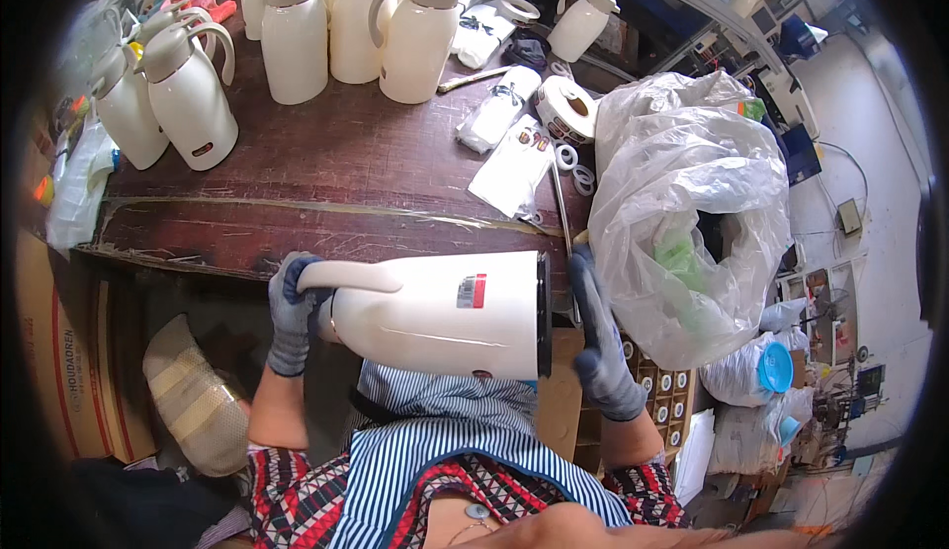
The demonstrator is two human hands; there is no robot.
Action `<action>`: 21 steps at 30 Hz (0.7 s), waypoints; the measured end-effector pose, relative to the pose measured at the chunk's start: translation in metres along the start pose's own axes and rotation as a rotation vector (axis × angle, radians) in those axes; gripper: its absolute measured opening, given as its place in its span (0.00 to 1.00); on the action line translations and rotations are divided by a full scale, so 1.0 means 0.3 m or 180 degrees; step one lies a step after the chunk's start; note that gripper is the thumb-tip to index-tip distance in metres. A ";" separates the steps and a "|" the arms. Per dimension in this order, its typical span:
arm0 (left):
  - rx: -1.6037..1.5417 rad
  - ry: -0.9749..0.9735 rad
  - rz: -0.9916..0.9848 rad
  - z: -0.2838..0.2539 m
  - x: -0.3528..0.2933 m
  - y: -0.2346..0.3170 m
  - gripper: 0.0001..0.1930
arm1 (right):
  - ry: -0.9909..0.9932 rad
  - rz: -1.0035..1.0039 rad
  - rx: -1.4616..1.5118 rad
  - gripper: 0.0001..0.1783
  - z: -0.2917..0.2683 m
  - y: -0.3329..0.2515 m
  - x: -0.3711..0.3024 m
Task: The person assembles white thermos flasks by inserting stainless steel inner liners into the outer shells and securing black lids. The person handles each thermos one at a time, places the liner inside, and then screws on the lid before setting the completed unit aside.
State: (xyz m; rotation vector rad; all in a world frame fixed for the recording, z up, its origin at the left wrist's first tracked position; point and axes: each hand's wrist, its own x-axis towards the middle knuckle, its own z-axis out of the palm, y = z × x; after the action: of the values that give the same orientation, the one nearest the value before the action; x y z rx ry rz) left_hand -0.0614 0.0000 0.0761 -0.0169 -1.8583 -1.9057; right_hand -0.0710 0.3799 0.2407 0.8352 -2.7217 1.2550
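A cream thermos jug (435, 317) lies on its side in front of my body, with its black base (543, 314) pointing right and its curved handle uppermost. My left hand (292, 317), in a grey-blue work glove, is closed around the jug's top end beside the handle. The lid end is mostly hidden by that glove. My right hand (603, 346), gloved the same way, is held upright beside the base with its fingers stretched out. Whether its palm touches the base, I cannot tell. A small red and silver sticker (473, 291) shows on the jug's side.
Several similar jugs (295, 50) stand on the dark red wooden table (326, 144). Farther right lie a label roll (566, 109), white packets (512, 166) and rings. A large clear plastic bag (682, 203) bulges at the right edge, above a divided carton (664, 401).
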 end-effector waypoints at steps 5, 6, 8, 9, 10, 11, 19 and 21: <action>0.0509 -0.0001 0.0228 0.109 0.003 0.117 0.09 | 0.0647 -0.0102 0.0992 0.38 0.119 0.105 -0.017; 0.0979 -0.0256 0.0728 0.106 -0.010 0.193 0.11 | 0.0828 0.0155 0.0492 0.39 0.135 0.129 -0.019; 0.1799 -0.0568 0.2638 0.132 -0.008 0.255 0.15 | 0.0057 0.1111 0.1847 0.38 0.152 0.281 -0.068; 0.1808 -0.0570 0.2661 0.145 -0.011 0.283 0.15 | -0.0073 0.1674 0.3018 0.42 0.132 0.291 -0.058; 0.1642 -0.0649 0.1955 0.137 -0.005 0.278 0.14 | 0.0015 0.2362 0.3972 0.46 0.132 0.290 -0.087; 0.1466 -0.0716 0.1252 0.112 0.008 0.265 0.14 | 0.0140 0.1633 0.2629 0.45 0.130 0.267 -0.130; 0.1675 -0.1001 0.2206 0.259 -0.053 0.385 0.14 | 0.0187 0.0986 0.2942 0.36 0.127 0.355 -0.233; 0.1195 -0.0783 0.0531 0.241 -0.022 0.364 0.13 | 0.1186 0.0803 0.3508 0.46 0.155 0.240 -0.256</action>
State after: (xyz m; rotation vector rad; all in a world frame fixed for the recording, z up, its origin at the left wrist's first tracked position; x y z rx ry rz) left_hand -0.0413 0.0740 0.1824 -0.2856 -2.2743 -1.4737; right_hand -0.0311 0.4201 0.1406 0.1767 -1.7331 2.6653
